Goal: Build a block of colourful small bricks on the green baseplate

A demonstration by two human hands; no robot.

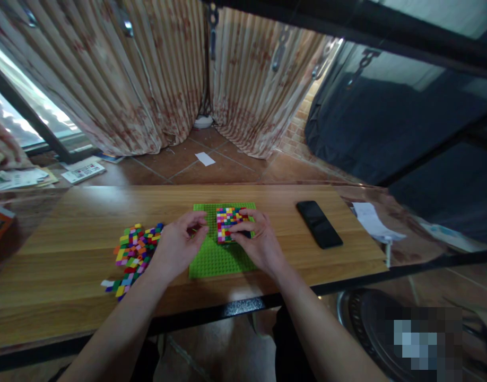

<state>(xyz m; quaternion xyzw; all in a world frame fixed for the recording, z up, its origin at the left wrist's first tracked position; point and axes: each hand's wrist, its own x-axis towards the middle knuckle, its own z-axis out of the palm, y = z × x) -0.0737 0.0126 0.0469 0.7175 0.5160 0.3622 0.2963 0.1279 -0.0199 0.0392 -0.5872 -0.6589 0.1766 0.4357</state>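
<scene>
A bright green studded baseplate lies on the wooden table in front of me. On its upper part sits a square patch of small multicoloured toy bricks, set close together. My right hand is over the right side of this patch, covering part of it. Its thumb and a finger pinch together at the bricks; whatever is between them is hidden. My left hand hovers at the plate's left edge, fingers curled towards the thumb. Anything in that pinch is too small to make out. Left of it lies a heap of loose toy bricks.
A black phone lies on the table to the right. Papers lie beyond the table's right end, and booklets at the far left. Patterned curtains hang behind. A dark metal bar crosses overhead.
</scene>
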